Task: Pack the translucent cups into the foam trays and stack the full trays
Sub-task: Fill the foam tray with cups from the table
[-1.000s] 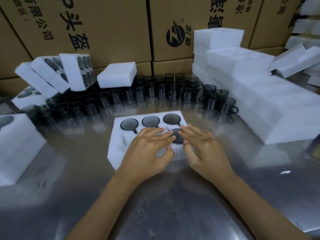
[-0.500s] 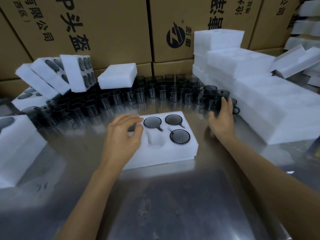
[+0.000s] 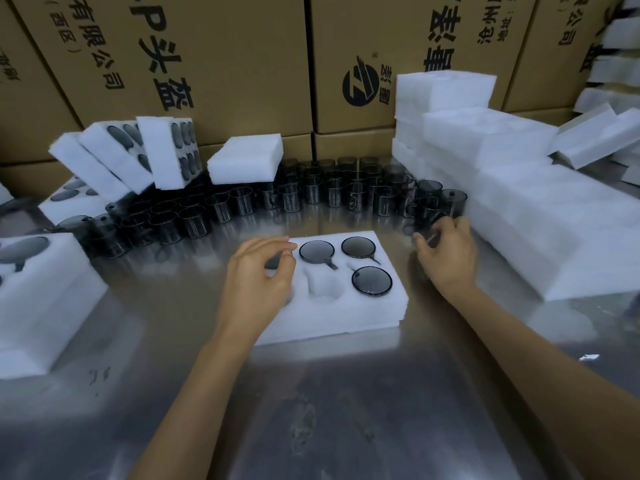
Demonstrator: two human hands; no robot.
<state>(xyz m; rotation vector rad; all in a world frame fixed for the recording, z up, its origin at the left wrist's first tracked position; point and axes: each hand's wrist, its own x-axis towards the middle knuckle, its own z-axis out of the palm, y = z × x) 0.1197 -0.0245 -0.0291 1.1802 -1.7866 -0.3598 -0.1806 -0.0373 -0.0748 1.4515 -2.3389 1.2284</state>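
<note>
Now, tray: the foam tray [image 3: 332,317] lay flat on the bench [image 3: 346,410] right in front of me; every place below is given relative to it.
Filled pockets: I counted three packed cups [image 3: 371,279] showing dark rims in the tray, two along its far row and one at its near right; a fourth looked to sit under my left fingers.
Open pocket: the empty pocket [image 3: 323,289] in the tray's near middle waited for a cup; the near-left pocket was hidden by my hand.
Left hand: my left hand [image 3: 258,284] rested over the tray's left end, fingers loosely curled, thumb close to forefinger; I could not tell whether it pinched anything.
Right hand: my right hand [image 3: 448,258] was just right of the tray, fingers curled around a loose cup [image 3: 427,233] that blurred badly, so the grip looked real but thin.
Supply: the loose cups [image 3: 311,195] stood crowded beyond the tray's far edge.
Risk one: I judged that pulling my cup out could clip its neighbours and topple them, since they stood touching.
Risk two: a handle turned the wrong way would likely jam against the foam slot.
Risk three: the foam stack [image 3: 540,237] right of the tray sat close enough for my wrist to nudge it.
</note>
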